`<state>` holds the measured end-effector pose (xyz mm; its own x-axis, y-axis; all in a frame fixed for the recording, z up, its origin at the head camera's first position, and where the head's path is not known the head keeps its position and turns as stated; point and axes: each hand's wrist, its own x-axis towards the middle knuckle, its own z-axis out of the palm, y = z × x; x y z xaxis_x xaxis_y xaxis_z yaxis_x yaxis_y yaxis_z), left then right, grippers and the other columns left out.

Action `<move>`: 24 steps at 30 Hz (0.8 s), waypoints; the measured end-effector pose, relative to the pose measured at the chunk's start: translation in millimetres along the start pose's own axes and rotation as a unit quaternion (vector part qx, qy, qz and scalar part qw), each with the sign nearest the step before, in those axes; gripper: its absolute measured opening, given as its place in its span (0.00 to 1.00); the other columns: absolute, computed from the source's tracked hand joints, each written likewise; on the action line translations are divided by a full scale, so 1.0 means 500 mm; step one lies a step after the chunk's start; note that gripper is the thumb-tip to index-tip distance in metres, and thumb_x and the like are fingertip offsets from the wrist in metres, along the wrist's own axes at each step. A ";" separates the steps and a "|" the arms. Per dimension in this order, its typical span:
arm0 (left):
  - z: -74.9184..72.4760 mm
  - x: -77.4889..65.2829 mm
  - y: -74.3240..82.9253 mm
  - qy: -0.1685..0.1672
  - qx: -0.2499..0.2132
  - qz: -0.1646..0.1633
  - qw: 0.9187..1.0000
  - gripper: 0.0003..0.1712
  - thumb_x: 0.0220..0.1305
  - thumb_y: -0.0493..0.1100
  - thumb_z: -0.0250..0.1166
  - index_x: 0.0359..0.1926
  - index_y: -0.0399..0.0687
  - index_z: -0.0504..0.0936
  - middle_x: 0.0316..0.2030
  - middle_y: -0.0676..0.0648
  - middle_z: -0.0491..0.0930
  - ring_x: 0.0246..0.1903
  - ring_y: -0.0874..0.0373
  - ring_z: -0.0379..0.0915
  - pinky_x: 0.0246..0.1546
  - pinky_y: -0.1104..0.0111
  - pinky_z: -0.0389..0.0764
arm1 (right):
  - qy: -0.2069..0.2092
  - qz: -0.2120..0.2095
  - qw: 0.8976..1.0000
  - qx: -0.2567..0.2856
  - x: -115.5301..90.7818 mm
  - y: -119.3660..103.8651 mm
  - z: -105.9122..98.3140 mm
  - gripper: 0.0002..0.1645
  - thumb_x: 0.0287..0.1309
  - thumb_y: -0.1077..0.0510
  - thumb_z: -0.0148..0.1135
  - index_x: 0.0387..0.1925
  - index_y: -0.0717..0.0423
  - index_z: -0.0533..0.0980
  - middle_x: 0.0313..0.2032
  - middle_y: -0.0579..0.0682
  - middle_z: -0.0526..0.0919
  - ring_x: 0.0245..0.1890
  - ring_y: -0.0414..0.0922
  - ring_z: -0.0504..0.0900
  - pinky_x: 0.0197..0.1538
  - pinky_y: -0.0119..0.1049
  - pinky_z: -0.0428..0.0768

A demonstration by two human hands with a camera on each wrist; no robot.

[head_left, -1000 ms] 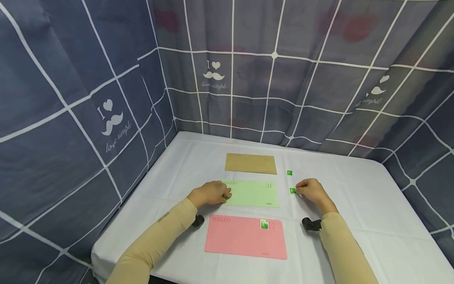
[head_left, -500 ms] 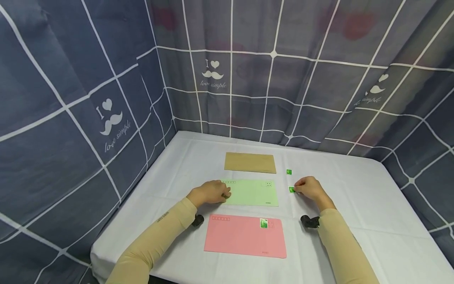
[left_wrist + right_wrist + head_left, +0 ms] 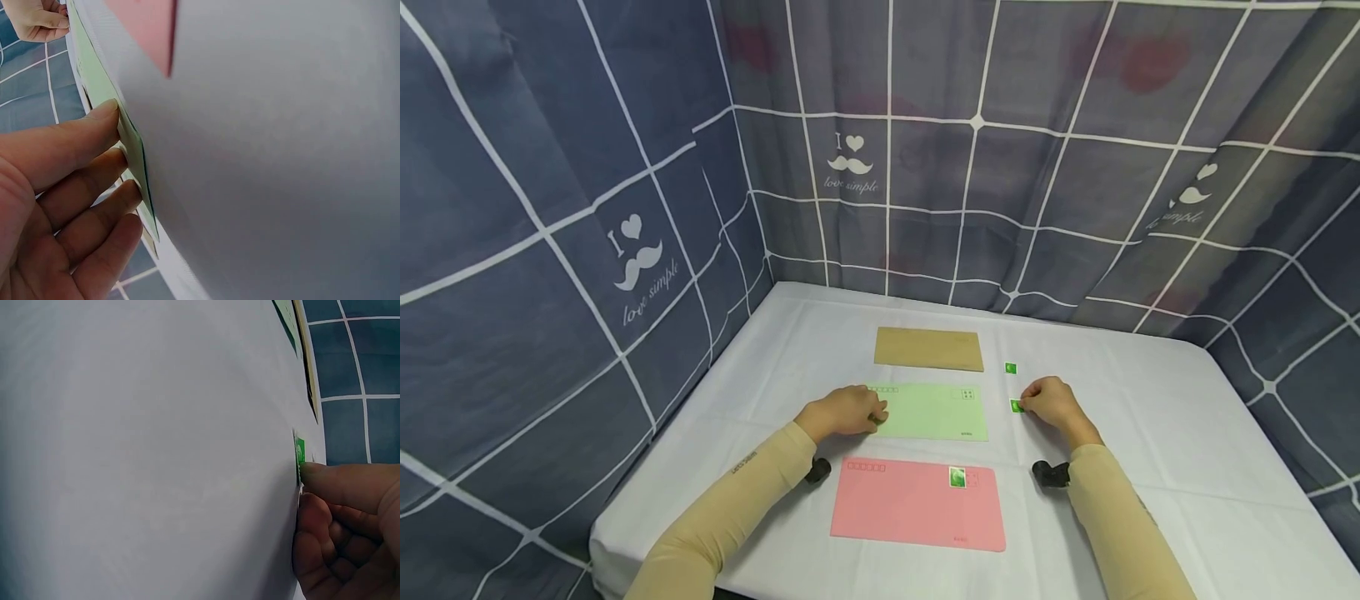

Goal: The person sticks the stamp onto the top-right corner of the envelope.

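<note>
My left hand (image 3: pixel 846 410) rests its fingertips on the left end of a light green envelope (image 3: pixel 932 412). Up close in the left wrist view, the thumb and fingers press along the envelope's edge (image 3: pixel 134 147). To the right of that envelope, my right hand (image 3: pixel 1054 400) pinches a small green postage stamp (image 3: pixel 1015 406) by its right side. The right wrist view has the thumb on the stamp (image 3: pixel 300 450), with the other fingers curled beneath. A second green stamp (image 3: pixel 1011 368) lies farther back on the white cloth.
Nearer the front lies a pink envelope (image 3: pixel 917 517) bearing a green stamp (image 3: pixel 957 477) near its top right corner. A brown envelope (image 3: pixel 928 348) lies behind the green one. Gridded curtains (image 3: pixel 940 175) surround the back and sides of the white-covered table (image 3: pixel 1210 450).
My right hand has shifted slightly left and covers a bit more of the stamp. The left hand has stayed on the green envelope. The head view has tilted slightly.
</note>
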<state>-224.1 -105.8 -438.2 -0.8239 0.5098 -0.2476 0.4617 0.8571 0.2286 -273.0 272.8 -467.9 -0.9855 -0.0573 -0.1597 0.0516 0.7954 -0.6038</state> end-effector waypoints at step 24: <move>-0.003 0.000 -0.002 -0.010 -0.007 0.002 1.000 0.19 0.64 0.43 0.69 0.57 0.50 0.84 0.66 0.48 0.75 0.68 0.47 0.70 0.65 0.58 0.75 | 0.034 -0.004 0.999 0.006 -0.003 0.005 0.018 0.07 0.60 0.61 0.67 0.32 0.63 0.83 0.30 0.53 0.83 0.31 0.47 0.77 0.32 0.34 0.73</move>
<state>-225.1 -106.7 -436.9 -0.8152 0.5144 -0.2661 0.4597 0.8542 0.2431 -270.1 269.4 -476.0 -0.9946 -0.0213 -0.1014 0.0458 0.7873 -0.6148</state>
